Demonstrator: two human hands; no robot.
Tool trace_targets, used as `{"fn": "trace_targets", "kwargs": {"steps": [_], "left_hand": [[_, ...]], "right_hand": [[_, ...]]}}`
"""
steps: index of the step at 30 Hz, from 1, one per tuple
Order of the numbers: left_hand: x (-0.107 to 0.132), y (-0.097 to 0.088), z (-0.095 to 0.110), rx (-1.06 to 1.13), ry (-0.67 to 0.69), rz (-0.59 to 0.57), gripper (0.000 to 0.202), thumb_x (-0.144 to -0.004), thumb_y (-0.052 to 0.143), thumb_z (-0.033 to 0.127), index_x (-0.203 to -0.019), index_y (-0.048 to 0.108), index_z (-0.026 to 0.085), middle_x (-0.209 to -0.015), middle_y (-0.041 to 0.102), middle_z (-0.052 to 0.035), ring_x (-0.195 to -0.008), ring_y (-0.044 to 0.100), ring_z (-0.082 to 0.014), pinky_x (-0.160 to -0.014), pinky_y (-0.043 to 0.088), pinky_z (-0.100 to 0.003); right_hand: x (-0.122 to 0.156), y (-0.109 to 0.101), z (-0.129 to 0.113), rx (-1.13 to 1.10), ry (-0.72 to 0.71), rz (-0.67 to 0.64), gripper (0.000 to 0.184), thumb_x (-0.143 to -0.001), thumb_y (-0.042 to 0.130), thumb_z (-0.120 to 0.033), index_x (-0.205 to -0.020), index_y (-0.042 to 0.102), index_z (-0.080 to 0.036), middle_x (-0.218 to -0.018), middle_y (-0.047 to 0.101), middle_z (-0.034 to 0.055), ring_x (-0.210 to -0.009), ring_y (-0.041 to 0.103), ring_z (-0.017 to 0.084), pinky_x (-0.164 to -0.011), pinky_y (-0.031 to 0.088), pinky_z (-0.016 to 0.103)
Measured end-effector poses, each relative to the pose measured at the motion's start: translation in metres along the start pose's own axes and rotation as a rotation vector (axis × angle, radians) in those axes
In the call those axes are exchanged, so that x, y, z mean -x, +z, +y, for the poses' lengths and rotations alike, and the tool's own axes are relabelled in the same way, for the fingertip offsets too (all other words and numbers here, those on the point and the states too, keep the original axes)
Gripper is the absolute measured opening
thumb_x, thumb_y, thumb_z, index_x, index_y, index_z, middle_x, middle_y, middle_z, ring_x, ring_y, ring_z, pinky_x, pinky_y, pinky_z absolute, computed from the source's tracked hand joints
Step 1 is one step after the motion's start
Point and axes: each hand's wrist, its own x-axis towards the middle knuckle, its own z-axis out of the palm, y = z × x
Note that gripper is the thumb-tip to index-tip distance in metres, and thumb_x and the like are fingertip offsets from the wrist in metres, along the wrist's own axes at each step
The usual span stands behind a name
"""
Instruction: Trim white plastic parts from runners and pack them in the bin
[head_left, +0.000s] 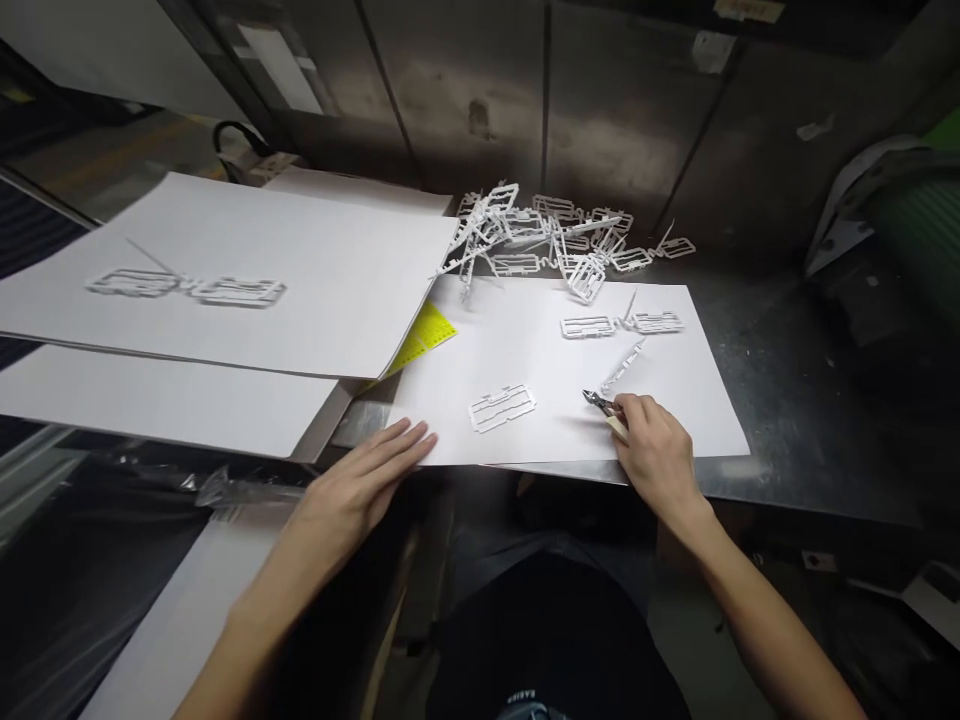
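Note:
My right hand [658,450] is closed round a pair of side cutters [598,400], whose jaws point left over the white sheet [555,350]. Just beyond the jaws lies a thin white plastic sprue piece [622,367]. My left hand [367,472] is empty, its fingers stretched out at the sheet's front left edge. To the right of those fingers a single white plastic frame [502,407] rests flat on the sheet. Farther back on the right, a pair of white frames [589,327] is still joined by a sprue.
A tangled heap of white moulded frames [555,235] lies against the metal wall [480,120]. On the left, stacked white boards [337,240] carry another joined pair of frames [139,284]. A yellow sheet [431,330] shows beneath the boards. The dark bench [795,400] extends right.

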Motion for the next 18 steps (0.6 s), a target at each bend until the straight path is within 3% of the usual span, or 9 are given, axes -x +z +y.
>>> {"fn": "trace_targets", "kwargs": {"steps": [4,7,11,14,16,18], "left_hand": [[0.005,-0.003,-0.022,0.046,-0.033,0.015,0.044,-0.110,0.049,0.031,-0.152,0.064,0.039,-0.147,0.072,0.0006,-0.139,0.068,-0.0282,-0.124,0.054,-0.053],[0.001,-0.006,-0.016,0.026,-0.031,0.015,0.045,-0.111,0.051,0.034,-0.155,0.061,0.038,-0.151,0.069,-0.0018,-0.140,0.067,-0.0310,-0.123,0.054,-0.058],[-0.024,-0.015,0.040,-0.039,-0.025,0.137,0.071,-0.103,0.070,0.040,-0.168,0.042,0.033,-0.162,0.059,-0.0106,-0.148,0.060,-0.0353,-0.124,0.051,-0.060],[-0.059,-0.017,0.089,0.078,-0.016,0.289,0.099,-0.092,0.083,0.048,-0.173,0.030,0.028,-0.164,0.056,-0.0165,-0.152,0.055,-0.0341,-0.127,0.051,-0.053],[-0.082,-0.010,0.107,0.220,0.000,0.239,0.113,-0.086,0.084,0.062,-0.174,0.024,0.023,-0.167,0.050,-0.0206,-0.155,0.052,-0.0352,-0.126,0.051,-0.052],[-0.101,0.001,0.113,0.380,0.041,0.127,0.105,-0.089,0.081,0.062,-0.172,0.029,0.022,-0.160,0.058,-0.0188,-0.146,0.062,-0.0302,-0.120,0.057,-0.045]], "right_hand": [[0.002,-0.008,-0.002,0.008,-0.047,-0.085,0.018,-0.105,0.049,-0.015,-0.114,0.064,-0.020,-0.096,0.071,0.0080,-0.078,0.064,0.023,-0.067,0.041,0.035],[0.002,-0.018,0.003,-0.122,-0.045,-0.043,0.023,-0.104,0.047,-0.012,-0.115,0.065,-0.020,-0.100,0.074,0.0085,-0.084,0.068,0.024,-0.069,0.046,0.036],[0.002,-0.044,0.013,-0.521,0.119,0.134,0.011,-0.106,0.062,-0.027,-0.117,0.064,-0.025,-0.111,0.075,0.0059,-0.101,0.074,0.024,-0.084,0.058,0.036],[0.001,-0.060,0.013,-0.784,0.199,0.131,0.014,-0.102,0.073,-0.036,-0.106,0.063,-0.027,-0.105,0.073,0.0032,-0.103,0.074,0.023,-0.093,0.062,0.038],[0.000,-0.064,0.011,-0.905,0.179,0.092,0.015,-0.101,0.075,-0.035,-0.102,0.063,-0.027,-0.102,0.071,0.0020,-0.101,0.074,0.022,-0.096,0.063,0.039],[0.000,-0.062,0.009,-0.973,0.135,0.061,0.014,-0.101,0.076,-0.032,-0.101,0.063,-0.027,-0.100,0.070,0.0007,-0.099,0.074,0.019,-0.095,0.064,0.037]]}}
